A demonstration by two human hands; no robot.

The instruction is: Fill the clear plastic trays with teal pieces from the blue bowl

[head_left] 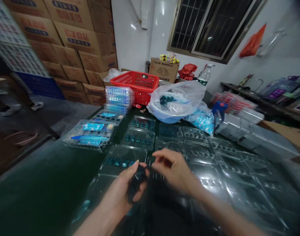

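My left hand [131, 183] is closed around a clump of dark teal pieces [136, 178], too dark to make out singly. It hovers over the near edge of a clear plastic tray [122, 151] holding several shiny teal pieces [117, 162] in a row. Just to the right is my right hand [171, 167], its fingers curled with thumb and forefinger tips apart; I see nothing between them. Beyond my hands, two more clear trays [137, 138] contain rows of teal pieces. Another clear tray [98, 183] lies partly behind my left forearm.
More clear trays [200, 152] cover the table's right side. Filled stationery packs [91, 133] sit at left. Behind stand a red basket [135, 80], a blue basin [164, 114] lined with plastic and a bag of blue packets [201, 119]. Cartons [76, 39] line the wall.
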